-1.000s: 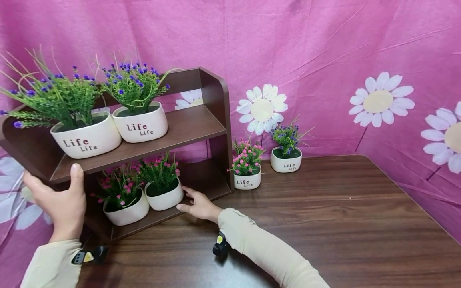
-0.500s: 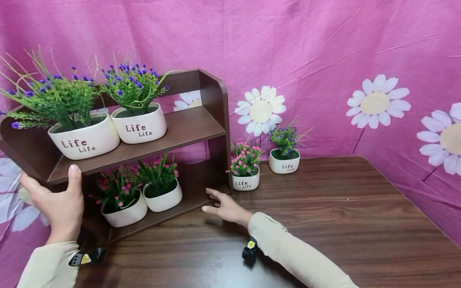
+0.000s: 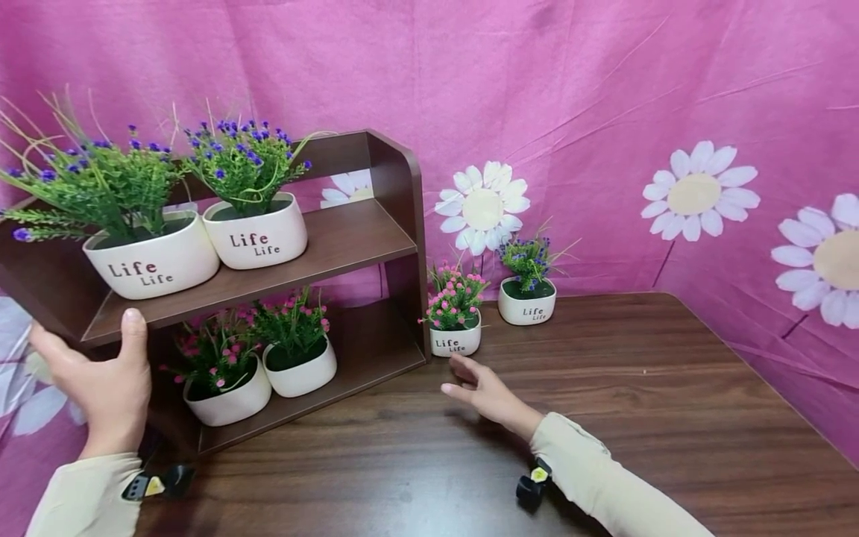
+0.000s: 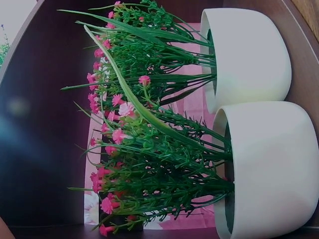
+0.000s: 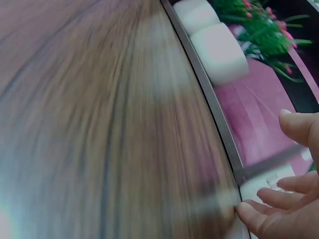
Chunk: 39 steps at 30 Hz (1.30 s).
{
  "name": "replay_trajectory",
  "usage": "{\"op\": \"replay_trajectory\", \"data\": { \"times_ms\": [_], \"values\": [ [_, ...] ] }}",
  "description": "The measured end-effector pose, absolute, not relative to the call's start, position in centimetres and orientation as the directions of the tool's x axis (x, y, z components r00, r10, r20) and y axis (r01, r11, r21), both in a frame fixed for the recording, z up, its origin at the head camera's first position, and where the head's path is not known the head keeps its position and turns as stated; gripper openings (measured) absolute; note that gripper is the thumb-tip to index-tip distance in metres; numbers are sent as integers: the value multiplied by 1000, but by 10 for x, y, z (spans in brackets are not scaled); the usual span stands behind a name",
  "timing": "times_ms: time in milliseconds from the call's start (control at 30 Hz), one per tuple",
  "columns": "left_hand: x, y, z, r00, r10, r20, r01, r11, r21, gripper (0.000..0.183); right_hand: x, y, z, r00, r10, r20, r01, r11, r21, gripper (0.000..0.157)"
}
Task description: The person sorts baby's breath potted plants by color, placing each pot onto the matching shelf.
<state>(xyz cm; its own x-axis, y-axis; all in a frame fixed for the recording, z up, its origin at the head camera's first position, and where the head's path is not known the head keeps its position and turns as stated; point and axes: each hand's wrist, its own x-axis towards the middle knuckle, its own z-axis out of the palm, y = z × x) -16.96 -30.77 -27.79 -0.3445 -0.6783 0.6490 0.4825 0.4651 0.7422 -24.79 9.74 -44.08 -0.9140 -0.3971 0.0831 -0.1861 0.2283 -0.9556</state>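
My left hand (image 3: pixel 101 380) holds the dark brown two-tier shelf (image 3: pixel 335 261) at its left side, thumb at the front edge of the upper board; the other fingertips are hidden. My right hand (image 3: pixel 493 395) is over the table, fingers spread and holding nothing, its fingertips close to the base of a white pot with pink flowers (image 3: pixel 456 341). Behind that pot stands another with purple flowers (image 3: pixel 527 309). Two purple-flowered pots (image 3: pixel 150 257) (image 3: pixel 255 231) sit on the upper board. On the lower board two pink-flowered pots (image 3: pixel 228 395) (image 3: pixel 300 367) stand side by side.
A brown wood-grain table (image 3: pixel 604 388) lies beneath the shelf and stretches right. A pink cloth with printed white daisies (image 3: pixel 570 112) hangs behind. The shelf's right side panel (image 3: pixel 403 224) stands close beside the pink-flowered pot on the table.
My right hand has let go of the right-hand pot on the lower board and moved right, out over the table to the pink-flowered pot. The left hand stays at the shelf's side.
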Motion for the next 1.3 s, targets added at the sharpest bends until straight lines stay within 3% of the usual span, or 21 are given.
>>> {"op": "replay_trajectory", "data": {
  "times_ms": [400, 867, 1300],
  "values": [
    [-170, -308, -277, -338, -677, 654, 477, 476, 739, 62, -280, 133, -436, -985, -160, 58, -90, 205, -975, 84],
    [-168, -306, -277, -341, -675, 654, 481, 472, 739, 62, -332, 127, -445, -975, -205, 82, -133, 250, -959, 92],
    [-169, -308, -278, -339, -680, 650, 483, 468, 740, 62, -342, 116, -443, -982, -156, 111, -152, 286, -946, 89]
  ]
}}
